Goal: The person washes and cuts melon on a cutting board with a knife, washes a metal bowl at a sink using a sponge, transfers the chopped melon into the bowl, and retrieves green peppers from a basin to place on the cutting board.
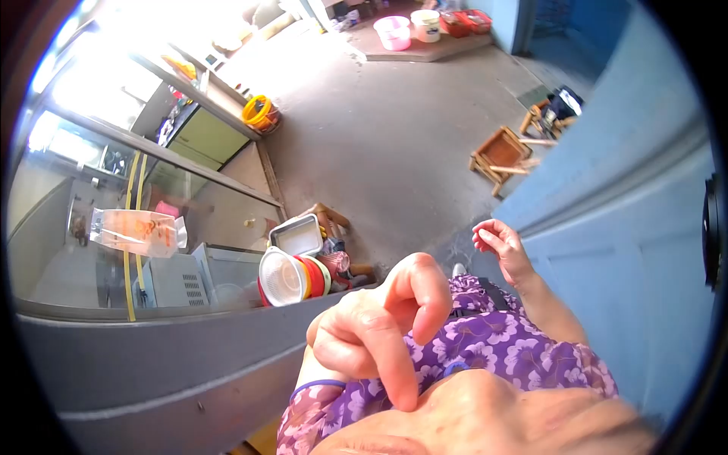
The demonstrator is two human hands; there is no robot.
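My left hand (379, 322) is raised close to the camera with its fingers bent and apart. Nothing shows in it, and one fingertip reaches the bare skin at the bottom of the view. Beside the blue door (629, 265), my right hand (504, 250) hangs at my side with loosely curled, parted fingers and no visible object. Purple flowered clothing (500, 334) covers my body between the two hands. Beyond my left hand, a white strainer basket (283, 277) leans with several coloured basins, and a metal tray (297, 235) is behind it.
A small wooden stool (503, 155) stands on the concrete floor (364, 129) near the doorway. An orange bucket (261, 114) sits by the glass partition, where a plastic bag (139, 233) hangs. At the back, a pink bucket (393, 32) and a white bucket (426, 25) rest on a raised slab.
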